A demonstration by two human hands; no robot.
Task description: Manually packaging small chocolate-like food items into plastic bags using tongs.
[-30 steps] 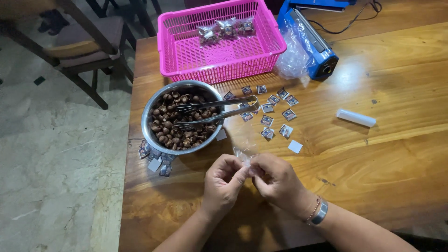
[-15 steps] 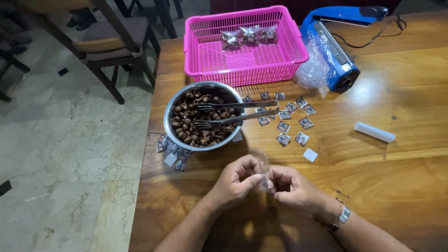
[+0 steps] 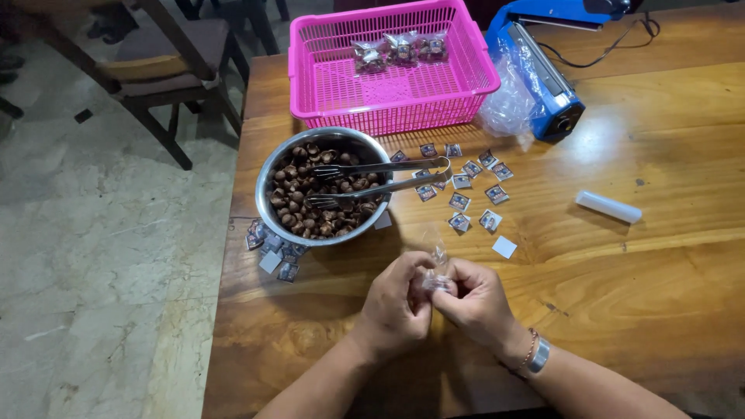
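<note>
Bare forearms — silver wristwatch (image 3: 539,355), beaded bracelet (image 3: 528,349).

A steel bowl (image 3: 268,180) of brown nuts (image 3: 310,202) with tongs (image 3: 380,177) resting across it, small square labels (image 3: 466,186) scattered beside it, a pink basket (image 3: 466,77) behind, a blue sealer (image 3: 543,77), a white tube (image 3: 608,207), a wooden chair (image 3: 155,70) stood off the table (image 3: 660,295).

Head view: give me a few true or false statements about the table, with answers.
1. Both hands, left and right, pinch a small clear bag. True.
2. The tongs lie in the pink basket. False: they rest across the metal bowl.
3. The basket holds three filled packets. True.
4. The bowl is empty. False: it is full of brown pieces.
5. A blue sealer sits right of the basket. True.
</note>
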